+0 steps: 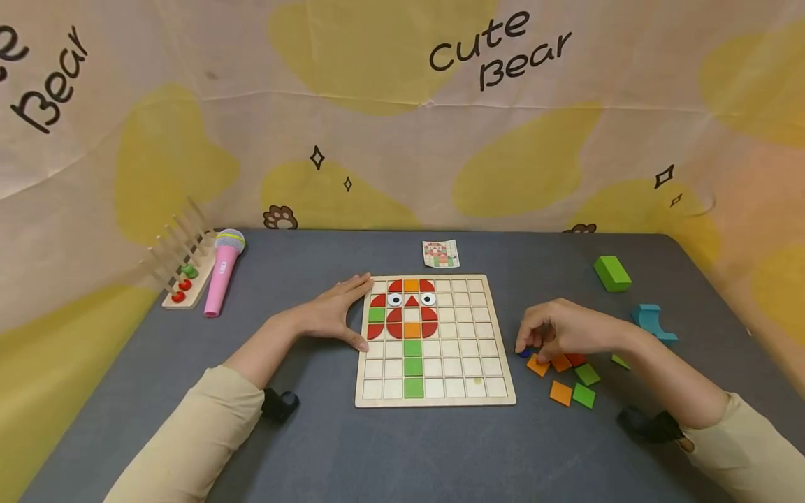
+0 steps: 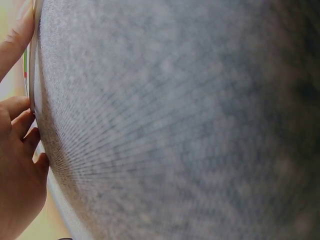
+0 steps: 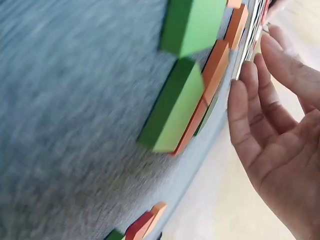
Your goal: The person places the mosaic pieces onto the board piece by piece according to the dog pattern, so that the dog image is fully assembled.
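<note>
A wooden grid board [image 1: 434, 403] lies on the table, with red, orange and green tiles and two eye pieces set in its left columns. My left hand [image 1: 330, 314] rests along the board's left edge, thumb and fingers spread; the left wrist view also shows the hand [image 2: 20, 185] against that edge. Right of the board, my right hand [image 1: 569, 327] hovers low over loose tiles, fingertips beside a small blue piece [image 1: 525, 353]. Orange tiles [image 1: 561, 392] and green tiles [image 1: 584, 396] lie below it. In the right wrist view, the thumb stands apart from bent fingers [image 3: 239, 107].
A small picture card [image 1: 441, 254] lies behind the board. At the left are a pink toy microphone [image 1: 220, 279] and a wooden peg stand [image 1: 189, 283] with red and green beads. A green block [image 1: 612, 274] and a teal curved block [image 1: 653, 323] sit at the right.
</note>
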The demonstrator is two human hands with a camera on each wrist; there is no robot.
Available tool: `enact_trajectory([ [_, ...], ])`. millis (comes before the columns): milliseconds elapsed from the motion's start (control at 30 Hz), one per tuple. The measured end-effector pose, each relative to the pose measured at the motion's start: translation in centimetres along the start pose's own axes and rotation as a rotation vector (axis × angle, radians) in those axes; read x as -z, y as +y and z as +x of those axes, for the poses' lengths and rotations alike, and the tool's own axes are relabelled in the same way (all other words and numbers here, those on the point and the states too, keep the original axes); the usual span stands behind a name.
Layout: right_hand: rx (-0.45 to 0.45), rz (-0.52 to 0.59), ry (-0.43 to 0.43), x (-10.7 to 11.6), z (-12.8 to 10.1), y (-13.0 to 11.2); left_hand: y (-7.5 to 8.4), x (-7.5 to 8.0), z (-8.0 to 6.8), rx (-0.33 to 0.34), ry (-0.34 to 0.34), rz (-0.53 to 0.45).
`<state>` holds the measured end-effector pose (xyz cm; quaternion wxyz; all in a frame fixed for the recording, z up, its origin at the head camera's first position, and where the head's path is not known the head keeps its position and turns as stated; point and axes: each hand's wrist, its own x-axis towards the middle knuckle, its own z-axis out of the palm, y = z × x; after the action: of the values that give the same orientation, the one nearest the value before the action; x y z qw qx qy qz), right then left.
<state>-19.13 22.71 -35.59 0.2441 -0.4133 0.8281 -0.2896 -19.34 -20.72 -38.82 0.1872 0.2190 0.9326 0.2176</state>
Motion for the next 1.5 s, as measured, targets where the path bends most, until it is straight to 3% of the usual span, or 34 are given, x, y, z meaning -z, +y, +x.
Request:
enact_trajectory([
  [400,-0.034,-0.057,-0.068,-0.3,-0.6,0.3,0.0,0.0,0.0,-0.008,0.005,0.005],
  [900,-0.028,-0.087,-0.049,-0.6,-0.3,0.1,-0.2,0.0,0.0,-0.028,0.013,0.009],
  [1267,-0.147,-0.084,-0.055,-0.1,-0.1,-0.7,-0.1,0.0,-0.1,-0.028,0.005,0.004],
  [1500,-0.083,-0.053,-0.024,-0.1,1.2,-1.8,0.0,0.1,-0.2,-0.028,0.003,0.004],
])
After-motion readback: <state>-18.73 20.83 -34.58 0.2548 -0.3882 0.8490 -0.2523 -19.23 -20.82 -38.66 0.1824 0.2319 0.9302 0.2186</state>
